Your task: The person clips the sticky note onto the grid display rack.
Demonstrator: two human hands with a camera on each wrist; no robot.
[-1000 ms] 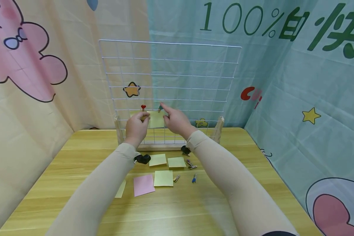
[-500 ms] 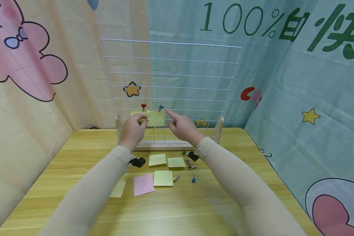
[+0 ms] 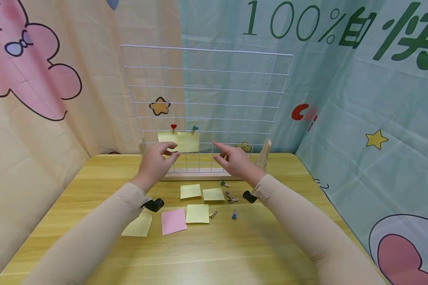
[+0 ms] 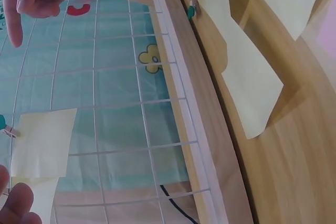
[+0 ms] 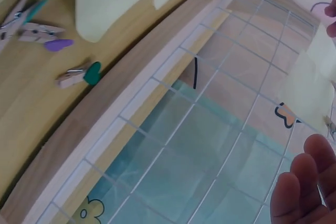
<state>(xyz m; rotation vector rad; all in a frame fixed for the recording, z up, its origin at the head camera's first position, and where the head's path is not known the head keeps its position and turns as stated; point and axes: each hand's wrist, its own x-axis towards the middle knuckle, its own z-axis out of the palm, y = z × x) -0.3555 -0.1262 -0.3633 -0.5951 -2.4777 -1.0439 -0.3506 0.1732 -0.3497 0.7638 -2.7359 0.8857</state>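
Note:
Two yellow sticky notes hang side by side on the white wire grid [image 3: 214, 92]. A red heart clothespin [image 3: 173, 127] tops the left note [image 3: 165, 137], and a teal clothespin [image 3: 194, 129] the right note [image 3: 189, 142]. My left hand [image 3: 155, 162] holds nothing; its thumb and fingers stand parted, overlapping the notes' lower edge in the head view. To the right of the notes, my right hand [image 3: 237, 161] is empty before the grid, index finger extended and the others loosely bent. In the right wrist view its fingers [image 5: 303, 174] show nothing between them.
On the wooden table [image 3: 214, 253] lie several yellow notes [image 3: 197, 213], a pink note [image 3: 173, 221] and small clothespins, including a blue one [image 3: 234, 214] and a green heart one [image 5: 79, 74]. The grid stands in a wooden base [image 3: 203, 177]. Printed curtains surround the table.
My right hand has left the teal clothespin and moved right and down. My left hand has drawn back from the notes, down and left, its fingers spreading. The notes stay hanging.

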